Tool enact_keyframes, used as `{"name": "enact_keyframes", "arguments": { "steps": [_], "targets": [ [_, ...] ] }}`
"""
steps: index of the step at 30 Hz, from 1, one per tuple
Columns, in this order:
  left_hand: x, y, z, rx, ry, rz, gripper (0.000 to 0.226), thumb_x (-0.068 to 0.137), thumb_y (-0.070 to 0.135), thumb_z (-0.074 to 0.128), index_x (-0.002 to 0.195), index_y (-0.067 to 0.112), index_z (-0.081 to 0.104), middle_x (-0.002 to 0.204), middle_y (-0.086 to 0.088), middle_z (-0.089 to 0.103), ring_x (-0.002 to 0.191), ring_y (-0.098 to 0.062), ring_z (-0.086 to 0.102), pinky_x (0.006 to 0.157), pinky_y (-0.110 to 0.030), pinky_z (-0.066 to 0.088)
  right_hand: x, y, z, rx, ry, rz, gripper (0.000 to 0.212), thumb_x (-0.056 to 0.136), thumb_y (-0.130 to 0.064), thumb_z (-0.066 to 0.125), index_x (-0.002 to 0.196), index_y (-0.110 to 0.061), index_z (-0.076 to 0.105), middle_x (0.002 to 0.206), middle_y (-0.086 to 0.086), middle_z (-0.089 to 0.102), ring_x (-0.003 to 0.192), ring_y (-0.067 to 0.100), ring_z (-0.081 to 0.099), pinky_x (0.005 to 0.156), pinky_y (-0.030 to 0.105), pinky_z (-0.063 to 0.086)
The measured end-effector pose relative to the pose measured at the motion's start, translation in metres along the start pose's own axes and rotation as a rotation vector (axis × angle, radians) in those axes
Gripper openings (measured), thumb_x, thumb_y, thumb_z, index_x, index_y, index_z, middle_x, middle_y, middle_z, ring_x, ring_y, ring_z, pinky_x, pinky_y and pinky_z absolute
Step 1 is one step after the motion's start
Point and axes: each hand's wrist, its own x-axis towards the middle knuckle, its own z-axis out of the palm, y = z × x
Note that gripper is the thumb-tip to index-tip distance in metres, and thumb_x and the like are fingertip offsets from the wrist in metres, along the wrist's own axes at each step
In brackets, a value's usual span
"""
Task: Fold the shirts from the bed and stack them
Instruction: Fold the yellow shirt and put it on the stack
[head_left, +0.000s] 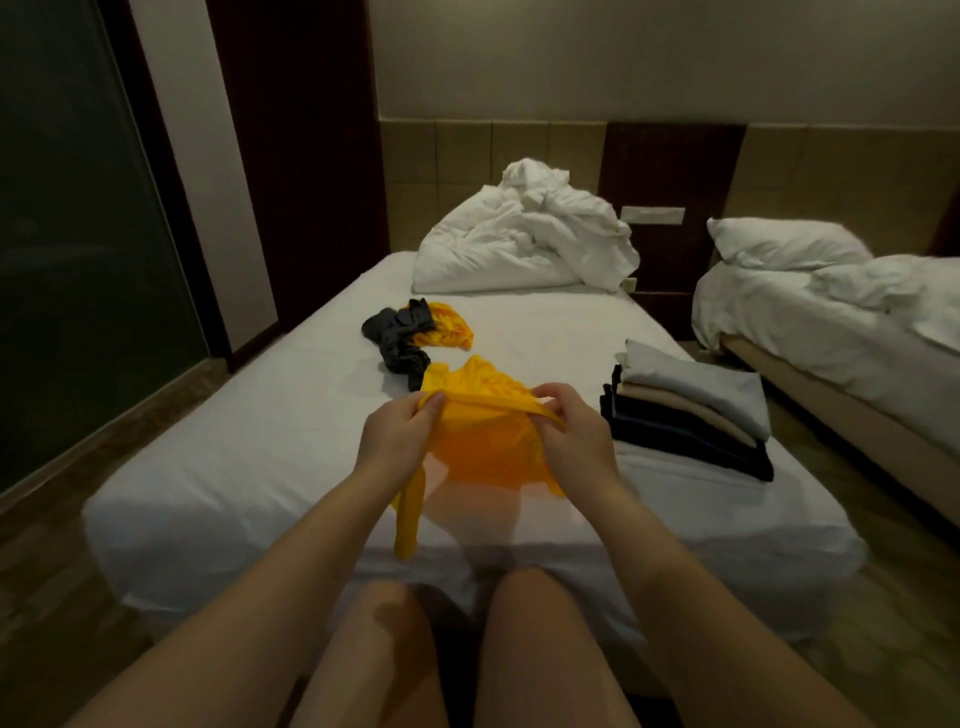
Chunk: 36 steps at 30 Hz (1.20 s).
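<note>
— Knees (545, 649) right up against the bed (234, 441), and the yellow shirt (483, 447) hangs just above the sheet, one sleeve dangling over the near edge.
— Held how?
— Both hands pinch a bunched edge: left hand (400, 434) curled round one end, right hand (571, 436) round the other, close together.
— Which step?
— Opening it out, I'd say, before any fold. Next it wants spreading flat on the sheet. The stack (685, 410) of folded shirts sits to the right; a dark shirt (397, 338) and a second yellow shirt (444, 327) lie crumpled beyond, short of the heaped duvet (524, 234).
</note>
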Motion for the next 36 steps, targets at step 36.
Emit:
{"name": "enact_keyframes", "arguments": {
  "steps": [36],
  "targets": [
    [0.053, 0.048, -0.028, 0.077, 0.048, 0.135, 0.030, 0.099, 0.039, 0.037, 0.102, 0.018, 0.059, 0.080, 0.002, 0.052, 0.083, -0.019, 0.048, 0.068, -0.032, 0.037, 0.042, -0.059, -0.048, -0.137, -0.023, 0.035, 0.018, 0.096, -0.027, 0.048, 0.103, -0.015, 0.060, 0.086, -0.001, 0.056, 0.075, 0.013, 0.051, 0.059, 0.025, 0.037]
  ]
}}
